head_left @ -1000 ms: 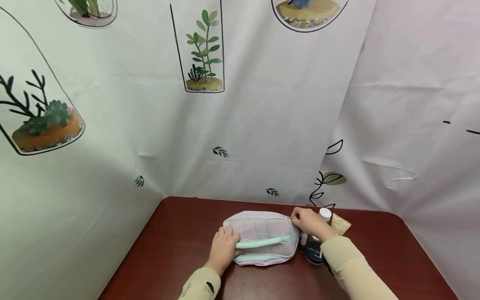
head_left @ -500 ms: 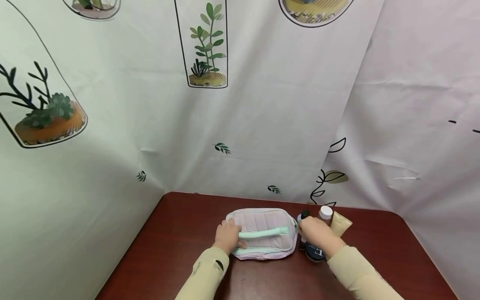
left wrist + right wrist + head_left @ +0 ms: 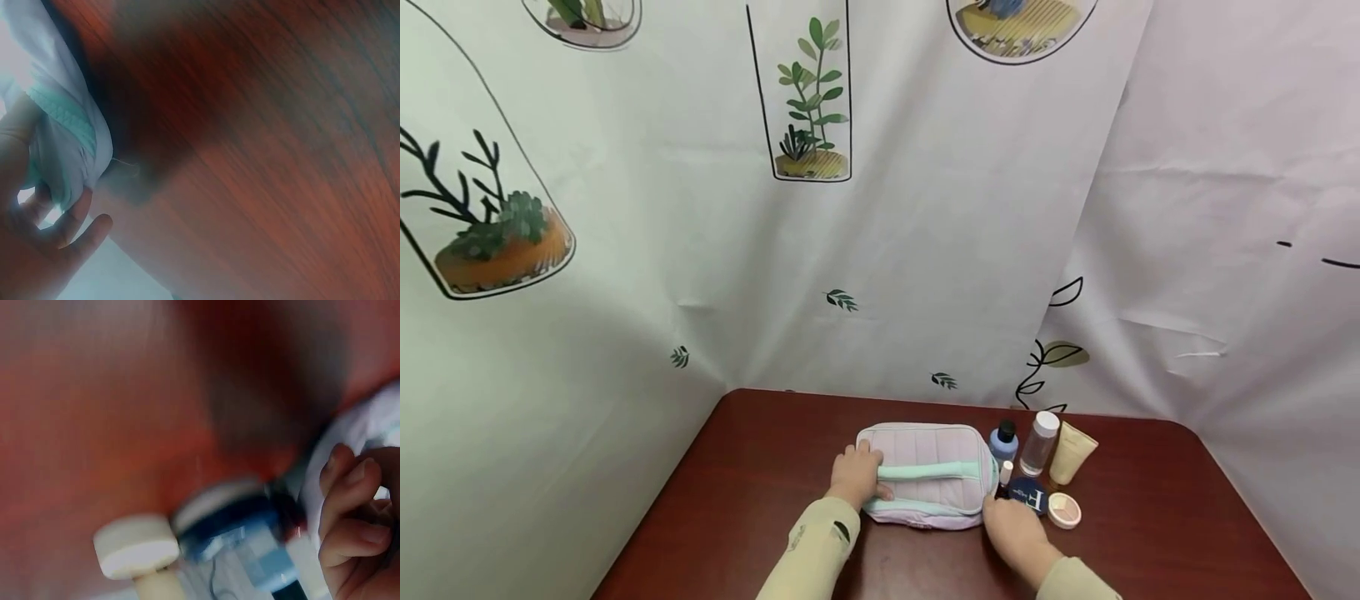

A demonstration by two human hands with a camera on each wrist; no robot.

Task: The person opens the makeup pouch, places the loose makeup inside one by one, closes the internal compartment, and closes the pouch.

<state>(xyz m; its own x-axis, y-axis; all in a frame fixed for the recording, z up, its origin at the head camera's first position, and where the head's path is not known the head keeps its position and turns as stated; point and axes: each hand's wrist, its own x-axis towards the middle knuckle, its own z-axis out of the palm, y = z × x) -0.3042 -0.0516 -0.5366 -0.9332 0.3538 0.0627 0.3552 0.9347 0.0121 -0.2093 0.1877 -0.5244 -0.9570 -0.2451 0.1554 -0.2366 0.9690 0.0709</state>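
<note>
The pouch [image 3: 928, 446] lay on the table [image 3: 752, 500], its contents hidden. Your left hand [image 3: 855, 478] gripped its left end, fingers bent; your right hand [image 3: 1018, 533], fingers curled, pinched its near right corner. Right of the pouch stood a blue bottle [image 3: 1003, 447], clear bottle [image 3: 1037, 452] and tube [image 3: 1071, 455], near a dark round case [image 3: 1030, 495] and small round container [image 3: 1064, 511].

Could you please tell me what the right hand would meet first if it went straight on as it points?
The bag, most likely: the right hand points at its near right corner and appears to touch it, though depth there is unclear.
</note>
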